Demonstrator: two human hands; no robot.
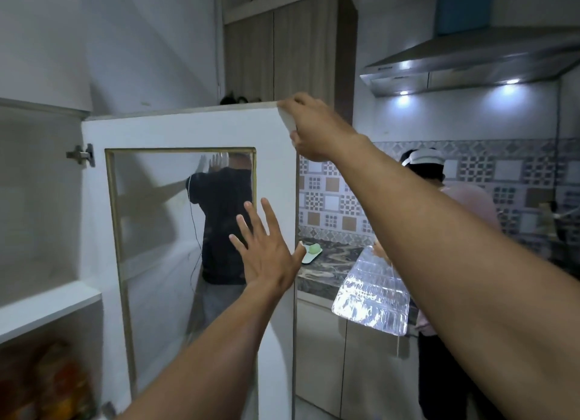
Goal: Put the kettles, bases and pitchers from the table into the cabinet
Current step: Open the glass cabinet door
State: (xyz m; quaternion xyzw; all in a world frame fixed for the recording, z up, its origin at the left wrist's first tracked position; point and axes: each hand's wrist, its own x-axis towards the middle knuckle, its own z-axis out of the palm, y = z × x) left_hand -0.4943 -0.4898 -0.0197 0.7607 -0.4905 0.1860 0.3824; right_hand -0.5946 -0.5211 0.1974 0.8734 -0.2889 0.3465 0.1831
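Right grip (309, 127) pinches cabinet door (188, 130) corner; left hand (266, 250) splayed, empty (shelf contents blurred).

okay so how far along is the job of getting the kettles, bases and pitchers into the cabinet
Done: the cabinet door stands open, but no kettle, base or pitcher shows on the bare upper shelf. In hand: only the door; the right hand grips its top corner and the left hand lies flat, fingers spread, against it. Left: apparently all the loading; the table is out of view, and the lower shelf's contents are too blurred to identify.
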